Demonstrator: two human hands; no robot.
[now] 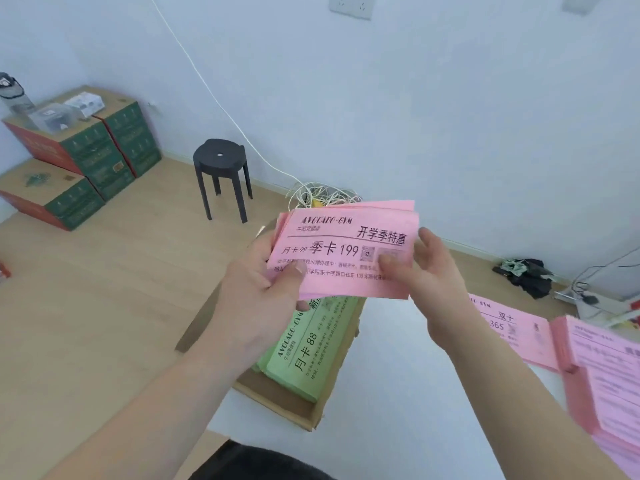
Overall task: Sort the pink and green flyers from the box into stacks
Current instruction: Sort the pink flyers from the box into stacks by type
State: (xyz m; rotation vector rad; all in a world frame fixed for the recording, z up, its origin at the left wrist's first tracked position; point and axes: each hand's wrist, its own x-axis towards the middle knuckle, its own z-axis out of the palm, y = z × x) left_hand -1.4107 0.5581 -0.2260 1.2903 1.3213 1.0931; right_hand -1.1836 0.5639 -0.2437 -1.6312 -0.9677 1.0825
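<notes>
Left hand (pixel 266 289) and right hand (pixel 436 275): fingers clamped on pink flyers (pixel 349 237) above the box (pixel 277 393) at the left edge of the tabletop (pixel 398 393). Stool (pixel 221 168) stands on floor (pixel 104 289).

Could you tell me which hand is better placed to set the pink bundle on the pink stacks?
Right, probably. The right hand pinches the pink bundle on the side nearest the pink stacks on the table; the left hand grips the far edge, over the box.
</notes>
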